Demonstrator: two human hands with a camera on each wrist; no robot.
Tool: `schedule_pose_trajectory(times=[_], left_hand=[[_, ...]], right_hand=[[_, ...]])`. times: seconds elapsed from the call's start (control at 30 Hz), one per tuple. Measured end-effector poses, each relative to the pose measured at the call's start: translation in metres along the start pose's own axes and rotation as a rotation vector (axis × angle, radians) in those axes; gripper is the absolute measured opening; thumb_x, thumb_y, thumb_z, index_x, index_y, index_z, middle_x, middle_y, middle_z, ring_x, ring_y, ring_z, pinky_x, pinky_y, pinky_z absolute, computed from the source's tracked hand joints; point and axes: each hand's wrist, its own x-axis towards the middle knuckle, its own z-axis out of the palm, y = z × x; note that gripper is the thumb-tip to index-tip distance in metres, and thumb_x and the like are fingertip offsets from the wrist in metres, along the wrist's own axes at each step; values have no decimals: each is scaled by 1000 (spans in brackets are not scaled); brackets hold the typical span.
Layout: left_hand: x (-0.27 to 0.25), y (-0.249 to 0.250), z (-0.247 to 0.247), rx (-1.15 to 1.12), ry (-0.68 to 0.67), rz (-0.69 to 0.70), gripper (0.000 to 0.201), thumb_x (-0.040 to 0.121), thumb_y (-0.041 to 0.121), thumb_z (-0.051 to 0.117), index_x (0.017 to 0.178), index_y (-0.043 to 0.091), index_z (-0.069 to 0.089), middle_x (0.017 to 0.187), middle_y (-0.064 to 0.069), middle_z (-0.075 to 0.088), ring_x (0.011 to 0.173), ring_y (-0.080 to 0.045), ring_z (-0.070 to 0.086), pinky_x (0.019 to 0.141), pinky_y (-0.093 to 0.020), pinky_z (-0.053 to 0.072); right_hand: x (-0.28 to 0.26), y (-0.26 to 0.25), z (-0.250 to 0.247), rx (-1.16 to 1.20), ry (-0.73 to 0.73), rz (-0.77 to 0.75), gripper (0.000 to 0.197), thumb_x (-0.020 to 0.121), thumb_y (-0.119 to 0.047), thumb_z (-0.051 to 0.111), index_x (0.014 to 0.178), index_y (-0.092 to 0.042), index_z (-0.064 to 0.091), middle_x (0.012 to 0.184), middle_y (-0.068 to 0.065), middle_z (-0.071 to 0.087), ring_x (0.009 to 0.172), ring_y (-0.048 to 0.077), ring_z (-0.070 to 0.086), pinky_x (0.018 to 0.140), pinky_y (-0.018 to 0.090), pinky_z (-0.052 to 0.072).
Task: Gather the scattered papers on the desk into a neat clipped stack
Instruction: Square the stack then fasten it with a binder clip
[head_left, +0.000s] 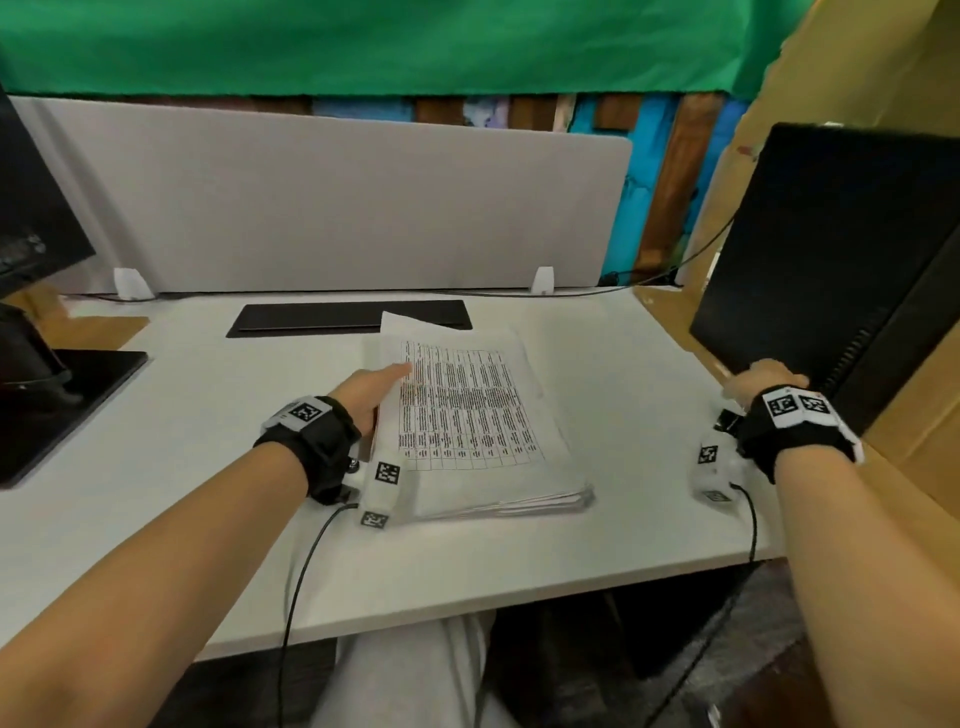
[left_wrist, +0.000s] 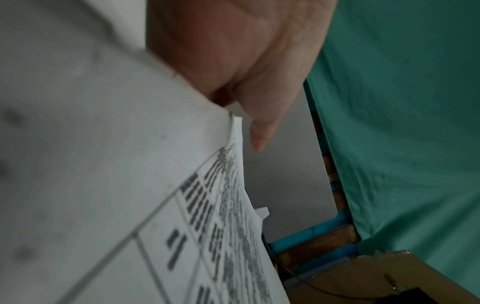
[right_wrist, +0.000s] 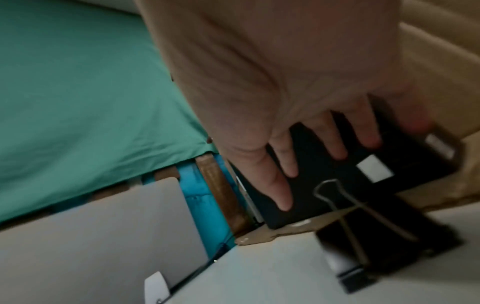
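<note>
A stack of printed papers (head_left: 470, 421) with a table on its top sheet lies mid-desk. My left hand (head_left: 371, 391) holds the stack's left edge, which is lifted a little. The thumb (left_wrist: 257, 131) lies over the top sheet (left_wrist: 124, 185), and the other fingers are hidden under the paper. A black binder clip (right_wrist: 363, 228) with wire handles stands on the desk at the right, by the computer tower. My right hand (right_wrist: 283, 160) hovers just above the binder clip (head_left: 729, 419) with fingers straight, not touching it. In the head view that hand (head_left: 763, 378) shows only its back.
A black computer tower (head_left: 831, 270) stands right behind my right hand. A black keyboard (head_left: 348, 314) lies behind the papers before a grey divider panel (head_left: 337, 208). A monitor stand (head_left: 62, 395) occupies the desk's left. The white desk (head_left: 208, 467) ends near my lap.
</note>
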Motion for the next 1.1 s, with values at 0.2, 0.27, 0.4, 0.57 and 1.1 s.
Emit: schedule_pose_trajectory(times=[0.2,0.27,0.4,0.57,1.1], left_hand=[[1,-5,-3,16,-7,-23,25,93,-3,52,117,-10,55,122,-28,59,98,-39,62,92,-48,48],[1,-9,-7,56,-26,-42,33,91,-3,55,123,-11,53,115,-26,63,100,-38,63,91,-48,51],[-6,-10,-17,138,-194,-111,22,90,2,60,112,0,61,110,-16,70,97,-25,68,79,-33,59],[-4,3,-26,35,-185,-76,32,93,25,57,120,7,58,113,-14,70,104,-25,66,88,-36,53],[50,16,-36,-394,-17,332,49,93,21,59,137,7,44,127,-10,57,120,-18,56,95,-25,46]], right_hand=[[-15,-10,13,-150,-11,-212,31,91,-16,62,114,5,62,117,22,65,109,37,63,85,37,51],[-22,-27,21,-120,-55,-306,24,85,-19,67,100,0,66,102,16,71,95,33,68,80,34,55],[-48,-81,17,252,-309,-533,6,88,-12,66,84,-8,68,89,10,68,89,23,65,84,32,56],[-127,-177,2,1232,-604,-619,14,90,14,55,88,3,63,75,6,66,68,11,62,55,12,54],[-151,-224,157,1718,-1270,-157,22,96,-1,55,116,4,61,104,12,65,81,11,70,79,17,58]])
